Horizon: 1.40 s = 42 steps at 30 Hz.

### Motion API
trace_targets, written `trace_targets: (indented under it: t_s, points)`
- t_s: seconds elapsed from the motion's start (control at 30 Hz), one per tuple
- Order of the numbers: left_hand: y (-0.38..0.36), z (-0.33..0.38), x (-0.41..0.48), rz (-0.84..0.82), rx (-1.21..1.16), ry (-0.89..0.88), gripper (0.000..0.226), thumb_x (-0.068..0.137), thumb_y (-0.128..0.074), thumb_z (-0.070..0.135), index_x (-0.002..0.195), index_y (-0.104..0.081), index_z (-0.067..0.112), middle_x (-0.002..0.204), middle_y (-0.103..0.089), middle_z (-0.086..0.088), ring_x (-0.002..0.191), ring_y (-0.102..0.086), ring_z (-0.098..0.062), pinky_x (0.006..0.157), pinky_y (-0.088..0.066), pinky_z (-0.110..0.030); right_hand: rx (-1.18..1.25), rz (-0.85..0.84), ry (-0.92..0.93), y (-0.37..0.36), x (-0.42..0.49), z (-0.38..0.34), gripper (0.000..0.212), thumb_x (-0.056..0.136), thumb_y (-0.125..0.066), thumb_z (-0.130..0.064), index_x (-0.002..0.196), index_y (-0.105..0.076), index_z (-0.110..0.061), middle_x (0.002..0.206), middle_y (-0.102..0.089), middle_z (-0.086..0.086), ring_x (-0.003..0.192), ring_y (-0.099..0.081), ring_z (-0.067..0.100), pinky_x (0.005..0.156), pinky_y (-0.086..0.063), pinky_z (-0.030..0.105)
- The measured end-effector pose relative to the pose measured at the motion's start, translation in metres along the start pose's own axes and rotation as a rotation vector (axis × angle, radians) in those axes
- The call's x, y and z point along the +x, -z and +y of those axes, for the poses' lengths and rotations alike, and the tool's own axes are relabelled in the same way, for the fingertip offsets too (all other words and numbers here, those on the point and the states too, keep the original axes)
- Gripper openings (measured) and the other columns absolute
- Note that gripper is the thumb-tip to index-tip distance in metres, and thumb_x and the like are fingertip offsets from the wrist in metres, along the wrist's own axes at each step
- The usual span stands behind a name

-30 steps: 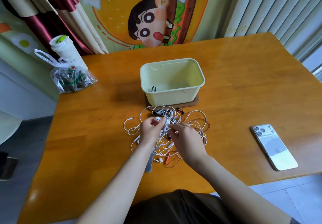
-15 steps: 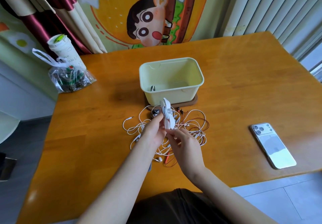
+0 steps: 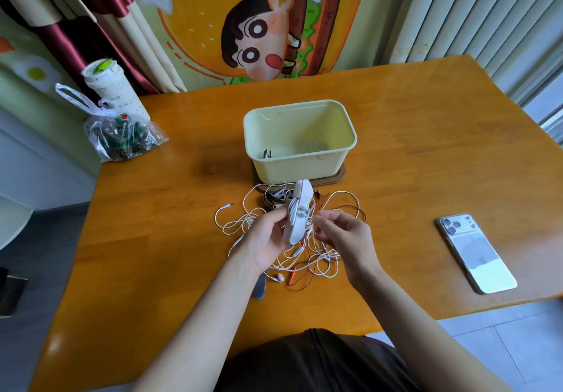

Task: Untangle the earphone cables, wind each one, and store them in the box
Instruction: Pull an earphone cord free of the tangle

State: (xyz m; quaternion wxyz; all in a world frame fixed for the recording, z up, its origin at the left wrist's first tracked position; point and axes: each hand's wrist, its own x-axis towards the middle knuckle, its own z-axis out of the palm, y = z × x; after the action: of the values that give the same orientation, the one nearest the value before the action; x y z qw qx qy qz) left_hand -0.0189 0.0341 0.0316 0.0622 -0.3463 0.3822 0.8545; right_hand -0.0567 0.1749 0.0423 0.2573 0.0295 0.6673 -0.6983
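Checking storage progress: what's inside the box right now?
Inside the box, one small dark item sits at the near left corner, too small to identify. No wound cable shows there. The near wall hides the front strip of the floor.

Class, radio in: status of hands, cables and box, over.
Left hand grips white winder; right hand pinches its cable. Earphone tangle on table, hanging from winder. Box open, nothing blocking.

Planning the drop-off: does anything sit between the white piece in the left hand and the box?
Nothing visible does. The left hand holds the white piece raised just before the open box; white cables below it run into the tangle.
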Motion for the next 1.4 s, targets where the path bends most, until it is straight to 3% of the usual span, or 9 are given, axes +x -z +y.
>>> trace_targets:
  t_s: [0.27,0.43,0.6,0.77,0.9,1.07,1.27,1.4]
  points:
    - [-0.008,-0.002,-0.006,0.013,-0.037,0.022,0.023,0.098,-0.046,0.02,0.096,-0.068,0.011,0.08,-0.066,-0.007,0.07,-0.057,-0.016,0.063,-0.043,-0.025,0.241,0.064,-0.036,-0.013,0.0,-0.003,0.006,0.083,-0.068,-0.011,0.089,-0.067,-0.011,0.075,-0.071,-0.003,0.071,-0.065,0.008,0.068,-0.052,0.02]
    - [-0.015,-0.001,-0.009,0.031,-0.094,0.031,0.023,0.097,-0.048,0.02,0.093,-0.068,0.009,0.079,-0.062,-0.008,0.068,-0.053,-0.016,0.062,-0.042,-0.026,0.29,0.12,0.036,-0.018,0.0,-0.005,0.017,0.081,-0.07,-0.011,0.093,-0.059,-0.014,0.059,-0.064,-0.009,0.059,-0.059,0.001,0.057,-0.047,0.012]
    - [-0.022,-0.002,-0.011,0.0,-0.151,0.061,0.023,0.097,-0.047,0.021,0.095,-0.067,0.01,0.077,-0.063,-0.005,0.064,-0.057,-0.013,0.054,-0.048,-0.022,0.111,0.172,0.247,-0.02,0.0,-0.007,0.007,0.084,-0.068,-0.009,0.084,-0.067,-0.015,0.072,-0.068,-0.004,0.063,-0.06,0.003,0.059,-0.046,0.016]
    - [-0.027,-0.001,-0.015,-0.016,-0.217,0.087,0.024,0.098,-0.045,0.02,0.092,-0.066,0.01,0.07,-0.067,-0.004,0.058,-0.06,-0.012,0.053,-0.05,-0.021,-0.184,0.198,0.462,-0.021,0.001,-0.003,0.018,0.089,-0.063,-0.01,0.103,-0.07,-0.018,0.095,-0.068,-0.001,0.088,-0.064,0.007,0.075,-0.049,0.018]
    - [-0.028,0.0,-0.016,-0.015,-0.299,0.102,0.026,0.097,-0.046,0.02,0.09,-0.066,0.006,0.069,-0.066,-0.006,0.06,-0.057,-0.013,0.053,-0.051,-0.022,-0.135,0.228,0.465,-0.021,0.003,-0.008,0.028,0.085,-0.067,-0.008,0.112,-0.062,-0.015,0.088,-0.071,0.0,0.084,-0.067,0.008,0.073,-0.051,0.018]
    - [-0.03,0.002,-0.017,-0.005,-0.322,0.095,0.025,0.097,-0.047,0.021,0.089,-0.066,0.005,0.07,-0.066,-0.007,0.059,-0.058,-0.014,0.051,-0.051,-0.022,-0.18,0.237,0.517,-0.019,0.006,-0.011,0.012,0.083,-0.068,-0.006,0.088,-0.07,-0.016,0.082,-0.071,-0.007,0.076,-0.066,0.004,0.069,-0.049,0.019]
    - [-0.032,0.002,-0.019,0.026,-0.265,0.081,0.025,0.095,-0.052,0.025,0.086,-0.065,0.005,0.068,-0.066,-0.007,0.055,-0.06,-0.014,0.051,-0.05,-0.021,-0.548,0.217,0.705,-0.02,0.012,-0.001,0.035,0.087,-0.056,0.004,0.118,-0.065,-0.009,0.081,-0.041,-0.015,0.082,-0.047,-0.012,0.068,-0.034,0.001]
    - [-0.032,0.002,-0.019,0.06,-0.23,0.068,0.022,0.095,-0.052,0.027,0.089,-0.063,0.009,0.067,-0.066,-0.004,0.057,-0.06,-0.011,0.055,-0.048,-0.02,-0.608,0.212,0.782,-0.019,0.012,-0.002,0.037,0.086,-0.056,0.001,0.12,-0.064,-0.009,0.083,-0.047,-0.009,0.082,-0.046,-0.013,0.069,-0.033,-0.002]
